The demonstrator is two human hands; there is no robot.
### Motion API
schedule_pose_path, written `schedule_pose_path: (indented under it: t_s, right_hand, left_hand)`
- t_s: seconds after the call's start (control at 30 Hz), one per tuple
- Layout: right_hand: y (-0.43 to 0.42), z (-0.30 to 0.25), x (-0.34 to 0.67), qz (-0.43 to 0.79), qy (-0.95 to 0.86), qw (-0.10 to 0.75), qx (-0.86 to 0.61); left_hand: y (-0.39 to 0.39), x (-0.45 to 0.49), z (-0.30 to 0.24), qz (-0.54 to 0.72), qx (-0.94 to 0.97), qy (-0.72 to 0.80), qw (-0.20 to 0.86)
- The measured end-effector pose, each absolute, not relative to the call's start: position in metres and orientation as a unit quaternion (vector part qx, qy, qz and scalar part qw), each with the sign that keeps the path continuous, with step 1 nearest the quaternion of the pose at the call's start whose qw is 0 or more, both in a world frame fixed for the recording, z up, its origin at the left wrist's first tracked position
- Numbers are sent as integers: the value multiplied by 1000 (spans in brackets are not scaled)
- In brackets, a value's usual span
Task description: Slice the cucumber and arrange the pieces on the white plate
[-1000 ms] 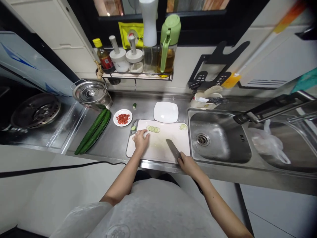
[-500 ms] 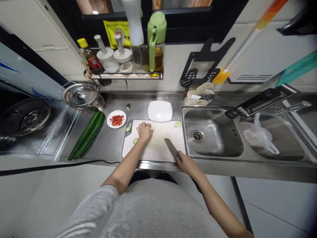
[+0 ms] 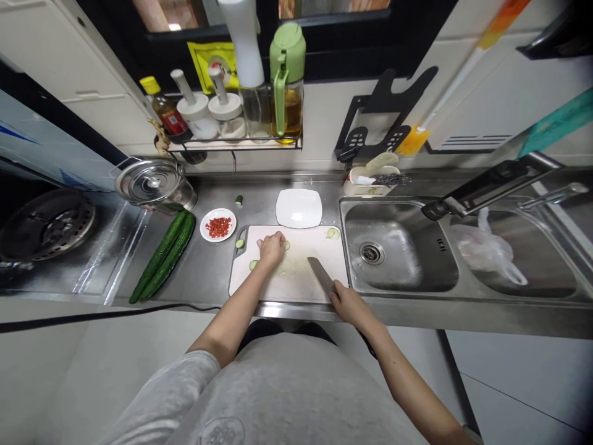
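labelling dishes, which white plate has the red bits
The small round plate, left of the cutting board, holds the red bits; the other plate, beyond the board, is squarish.

The cucumbers (image 3: 167, 258) are dark green, the cucumber slices (image 3: 332, 233) pale green. The cutting board (image 3: 291, 284) is pinkish white, edged in grey. The knife blade (image 3: 320, 274) is grey, the bench (image 3: 210, 272) silvery grey. Plain white plate (image 3: 299, 208); white dish (image 3: 203, 231), red pieces (image 3: 218, 227). The shirt (image 3: 287, 389) is pale grey.
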State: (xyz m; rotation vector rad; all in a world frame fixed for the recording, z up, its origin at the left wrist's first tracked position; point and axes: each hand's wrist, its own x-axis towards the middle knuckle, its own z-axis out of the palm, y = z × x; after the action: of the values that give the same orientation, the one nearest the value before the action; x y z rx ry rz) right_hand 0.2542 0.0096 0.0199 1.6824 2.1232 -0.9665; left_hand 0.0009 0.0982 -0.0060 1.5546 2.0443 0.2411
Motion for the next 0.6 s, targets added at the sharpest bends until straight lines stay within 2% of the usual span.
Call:
schedule_pose_path:
  t_s: [0.4, 0.6]
  right_hand:
    - [8, 20, 243, -313, 744, 136, 574]
    - [4, 33, 225, -320, 733, 134, 586]
  left_hand:
    - [53, 0, 16, 90, 559, 714, 412]
    - [53, -5, 3, 49, 577, 736, 349]
